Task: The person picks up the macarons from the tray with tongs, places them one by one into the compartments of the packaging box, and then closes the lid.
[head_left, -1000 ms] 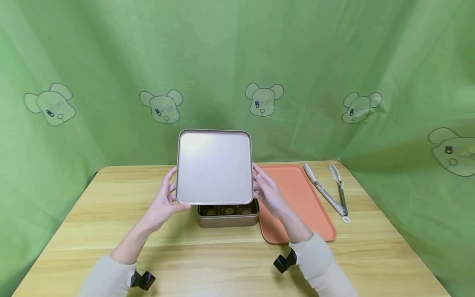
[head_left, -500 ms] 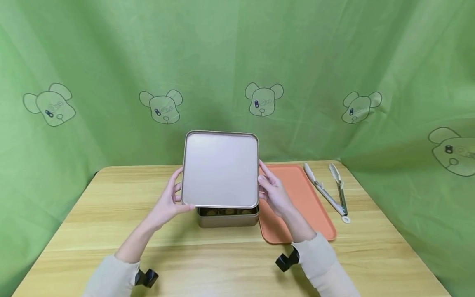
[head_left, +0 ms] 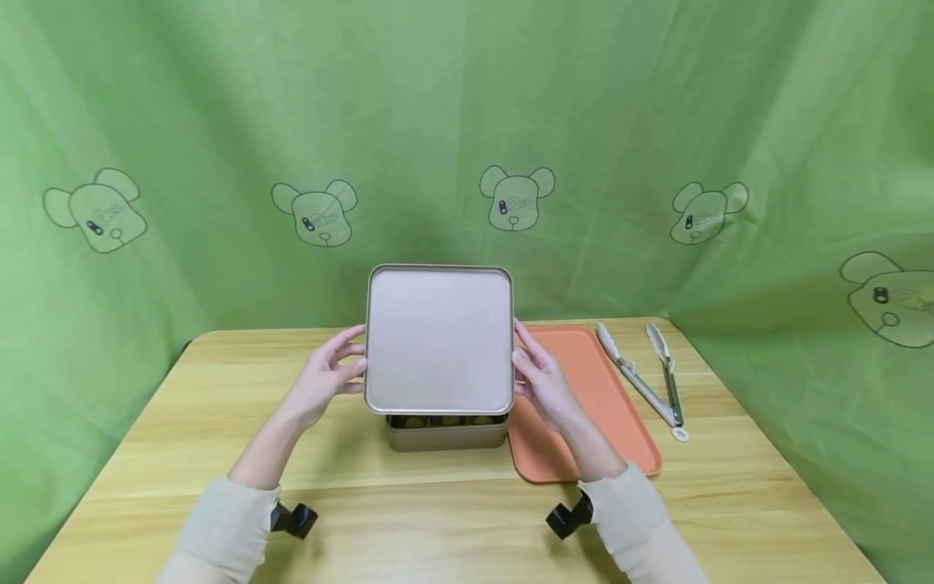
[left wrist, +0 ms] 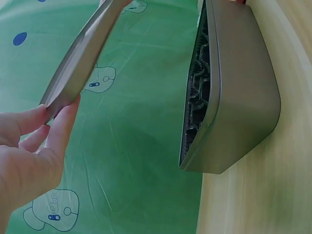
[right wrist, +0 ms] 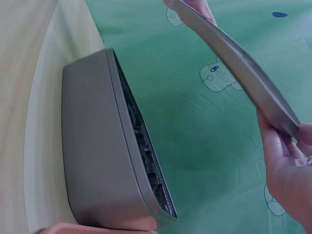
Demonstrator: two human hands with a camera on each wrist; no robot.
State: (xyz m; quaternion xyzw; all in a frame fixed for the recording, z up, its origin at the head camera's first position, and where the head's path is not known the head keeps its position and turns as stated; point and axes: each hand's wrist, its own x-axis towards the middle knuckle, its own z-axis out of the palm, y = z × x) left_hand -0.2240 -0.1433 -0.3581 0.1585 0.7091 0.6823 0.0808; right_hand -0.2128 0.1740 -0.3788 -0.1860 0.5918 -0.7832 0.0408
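Note:
A square metal lid (head_left: 440,341) is held up in the air, its rimmed inner side facing me. My left hand (head_left: 326,379) pinches its left edge between thumb and fingers; my right hand (head_left: 543,381) grips the right edge likewise. Below the lid stands an uncovered metal tin (head_left: 447,439) on the table. Mostly hidden by the lid in the head view, the tin shows a dark divided insert with round pieces inside. Both wrist views show the lid apart from the tin (left wrist: 243,92), with air between them.
An orange tray (head_left: 584,389) lies right beside the tin. Metal tongs (head_left: 667,381) with spread arms rest to the right of the tray. The wooden table (head_left: 409,527) ends at a green curtain (head_left: 409,97) behind.
The lid has shifted slightly right and a little lower, both hands moving with it. My left thumb has moved from the lid's lower corner up to its left edge.

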